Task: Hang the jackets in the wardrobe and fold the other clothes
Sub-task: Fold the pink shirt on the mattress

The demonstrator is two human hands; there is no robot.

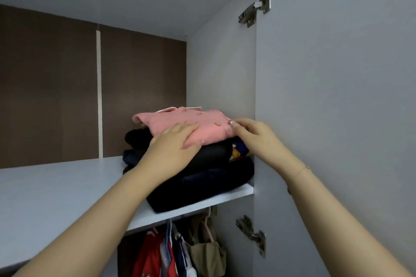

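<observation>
Resting flat on the pink folded garment point(180, 124), my left hand point(174, 141) keeps fingers straight; my right hand point(252, 134) pinches its right edge. Stack sits at the shelf point(56, 189) right end, touching the wardrobe side panel point(221, 69); open shelf lies left.

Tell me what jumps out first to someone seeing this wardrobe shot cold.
The folded pink garment catches the eye first, topping a stack of dark folded clothes at the right end of the white shelf. The left hand lies flat on its near edge, and the right hand touches its right corner. Below the shelf hang red, white and tan garments.
</observation>
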